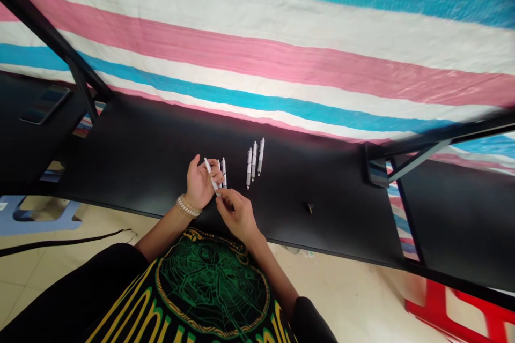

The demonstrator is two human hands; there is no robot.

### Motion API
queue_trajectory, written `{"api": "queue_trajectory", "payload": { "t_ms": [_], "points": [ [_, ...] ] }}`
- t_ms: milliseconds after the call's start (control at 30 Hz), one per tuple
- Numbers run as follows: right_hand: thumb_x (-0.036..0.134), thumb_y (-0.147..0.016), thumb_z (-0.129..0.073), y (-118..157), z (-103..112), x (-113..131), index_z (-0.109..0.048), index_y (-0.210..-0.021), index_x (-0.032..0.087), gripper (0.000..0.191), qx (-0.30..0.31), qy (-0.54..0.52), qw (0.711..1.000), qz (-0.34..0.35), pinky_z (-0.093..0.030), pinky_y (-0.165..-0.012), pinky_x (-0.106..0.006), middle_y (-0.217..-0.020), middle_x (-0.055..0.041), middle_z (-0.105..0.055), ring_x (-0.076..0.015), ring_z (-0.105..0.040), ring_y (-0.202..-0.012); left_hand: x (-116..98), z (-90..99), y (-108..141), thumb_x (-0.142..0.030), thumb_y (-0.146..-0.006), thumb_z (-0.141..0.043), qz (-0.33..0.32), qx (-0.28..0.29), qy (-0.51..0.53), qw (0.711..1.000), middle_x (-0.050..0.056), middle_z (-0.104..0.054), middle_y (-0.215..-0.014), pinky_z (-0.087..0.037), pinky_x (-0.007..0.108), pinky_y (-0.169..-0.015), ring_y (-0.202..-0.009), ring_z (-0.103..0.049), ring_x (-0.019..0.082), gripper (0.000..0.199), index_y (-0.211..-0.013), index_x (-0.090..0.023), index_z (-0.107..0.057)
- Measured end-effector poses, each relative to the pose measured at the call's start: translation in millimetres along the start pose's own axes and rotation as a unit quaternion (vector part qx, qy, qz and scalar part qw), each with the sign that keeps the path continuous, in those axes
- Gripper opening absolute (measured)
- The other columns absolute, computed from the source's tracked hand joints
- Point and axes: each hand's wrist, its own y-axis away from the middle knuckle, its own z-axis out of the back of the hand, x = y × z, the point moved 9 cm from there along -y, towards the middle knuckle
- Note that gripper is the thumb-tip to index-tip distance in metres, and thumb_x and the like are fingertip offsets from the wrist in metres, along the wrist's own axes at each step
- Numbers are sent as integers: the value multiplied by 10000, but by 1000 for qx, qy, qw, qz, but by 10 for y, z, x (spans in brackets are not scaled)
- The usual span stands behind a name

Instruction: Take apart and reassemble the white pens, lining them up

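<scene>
Between my two hands is a white click pen, tilted, with its tip end towards me. My left hand, palm up with a beaded bracelet at the wrist, has its fingers curled around the pen's barrel. The thumb and forefinger of my right hand pinch its lower grey end. Just behind the left fingers, another white pen lies on the black table, with one more partly hidden beside it. To the right are three similar pens with grey grips, side by side: the left pen, middle pen and right pen.
A small dark piece lies right on the table. A dark flat slab sits by the right metal frame; a phone-like slab is far left. A striped tarp hangs behind. A blue stool and red stool stand below.
</scene>
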Motion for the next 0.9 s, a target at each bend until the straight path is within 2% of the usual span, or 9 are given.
{"api": "queue_trajectory", "payload": {
  "t_ms": [100, 167, 233, 333, 400, 600, 667, 733, 900],
  "points": [
    [276, -945, -572, 11, 177, -144, -661, -1091, 198, 188, -84, 31, 995, -32, -478, -595, -233, -781, -1, -636, -105, -551, -598, -227, 81, 10, -566, -913, -515, -138, -29, -219, 965, 64, -647, -865, -495, 304, -746, -775, -620, 167, 470, -1040, -157, -708],
    [292, -944, -572, 21, 310, -255, -660, -1083, 189, 194, -131, 75, 987, -52, -482, -605, -237, -764, 0, -636, -106, -554, -588, -368, 99, 49, -463, -912, -577, -228, -49, -394, 889, 80, -665, -1013, -491, 313, -819, -871, -631, 182, 357, -1095, -186, -708],
    [301, -949, -558, 10, 396, -348, -666, -1062, 180, 198, -146, 132, 979, -61, -480, -621, -247, -756, -7, -641, -115, -559, -590, -391, 112, 62, -369, -904, -603, -265, -55, -530, 803, 80, -649, -1017, -497, 317, -796, -841, -620, 180, 282, -1106, -194, -695],
    [301, -961, -528, -23, 453, -454, -678, -1023, 174, 205, -137, 222, 963, -69, -472, -664, -271, -775, -32, -667, -140, -577, -628, -295, 122, 42, -266, -864, -637, -268, -47, -665, 696, 76, -614, -989, -507, 343, -800, -798, -595, 183, 322, -1175, -182, -636],
    [301, -968, -515, -38, 473, -487, -682, -1019, 175, 215, -131, 282, 947, -75, -462, -686, -286, -785, -48, -677, -165, -595, -681, -223, 101, 33, -231, -853, -634, -263, -44, -717, 644, 81, -599, -981, -504, 370, -854, -858, -599, 211, 354, -1202, -174, -603],
    [320, -974, -524, -52, 458, -476, -681, -1047, 184, 221, -103, 383, 916, -67, -421, -669, -302, -754, -56, -682, -210, -598, -748, -211, 28, -22, -178, -830, -596, -233, -59, -793, 561, 114, -612, -959, -494, 405, -875, -918, -613, 268, 334, -1162, -139, -595],
    [326, -971, -530, -41, 469, -458, -679, -1054, 180, 224, -110, 378, 917, -65, -427, -685, -308, -743, -55, -678, -213, -593, -750, -268, 63, -72, -171, -812, -598, -212, -59, -796, 565, 113, -631, -930, -495, 411, -843, -875, -623, 267, 304, -1113, -132, -619],
    [316, -970, -528, -28, 468, -422, -675, -1058, 178, 220, -118, 350, 928, -60, -439, -705, -312, -736, -48, -670, -206, -585, -736, -316, 123, -124, -180, -790, -619, -185, -46, -771, 607, 72, -635, -829, -501, 392, -787, -772, -622, 234, 234, -1019, -147, -648],
    [331, -966, -540, -1, 344, -270, -654, -1043, 187, 199, -124, 190, 973, -49, -487, -749, -311, -720, -14, -635, -176, -580, -711, -367, 261, -138, -282, -800, -663, -120, -16, -523, 844, -26, -555, -660, -485, 278, -582, -563, -558, 131, 218, -984, -165, -651]
  ]
}}
